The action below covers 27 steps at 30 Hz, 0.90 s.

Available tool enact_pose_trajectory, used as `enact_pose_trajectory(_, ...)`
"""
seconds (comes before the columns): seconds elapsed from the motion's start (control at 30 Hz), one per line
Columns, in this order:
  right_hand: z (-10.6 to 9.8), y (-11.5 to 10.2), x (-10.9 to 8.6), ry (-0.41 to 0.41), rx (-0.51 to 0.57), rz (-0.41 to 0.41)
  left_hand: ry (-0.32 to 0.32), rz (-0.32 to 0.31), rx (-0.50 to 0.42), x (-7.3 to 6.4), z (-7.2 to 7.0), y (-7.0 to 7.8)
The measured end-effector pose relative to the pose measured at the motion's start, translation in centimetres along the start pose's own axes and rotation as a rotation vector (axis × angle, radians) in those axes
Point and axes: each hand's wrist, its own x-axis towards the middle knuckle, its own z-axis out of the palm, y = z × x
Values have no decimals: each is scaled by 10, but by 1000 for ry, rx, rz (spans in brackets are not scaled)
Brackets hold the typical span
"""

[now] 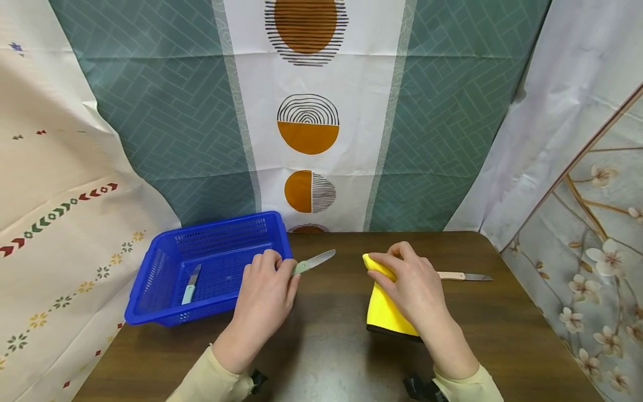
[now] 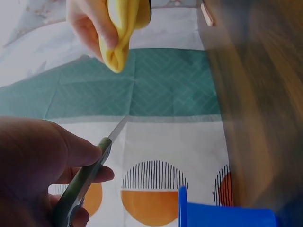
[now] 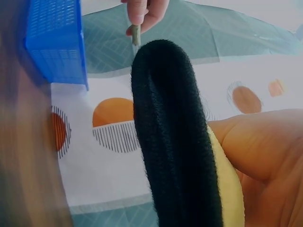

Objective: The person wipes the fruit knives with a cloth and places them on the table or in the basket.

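My left hand point(image 1: 265, 290) grips a knife by its green handle point(image 2: 81, 184), the blade point(image 1: 321, 258) pointing up and to the right. In the left wrist view the thumb lies along that handle, with fingers beneath. Over the right half of the table, my right hand point(image 1: 413, 282) pinches a folded yellow cloth point(image 1: 385, 310) near its top corner. The cloth hangs down with a dark edging point(image 3: 173, 127), which fills the middle of the right wrist view. A gap separates blade and cloth.
A blue plastic basket point(image 1: 206, 310) stands at the left; a knife with a pale blue handle point(image 1: 188, 293) lies inside. Behind my right hand, a knife with a cream handle point(image 1: 453, 275) lies on the brown wooden table point(image 1: 331, 357). Patterned fabric hangs along the back and sides.
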Motion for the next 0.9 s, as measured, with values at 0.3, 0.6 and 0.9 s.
enact_pose_trajectory(0.3,5,6,-7,-29,-36,-74,-5,-35,20,-7,-7,-17)
enact_pose_trajectory(0.6,13,13,-17,-44,-44,-109,-30,-63,43,-9,-16,-36)
enact_pose_trajectory(0.9,20,17,-23,-60,-28,-141,-94,-84,83,-9,-24,-58)
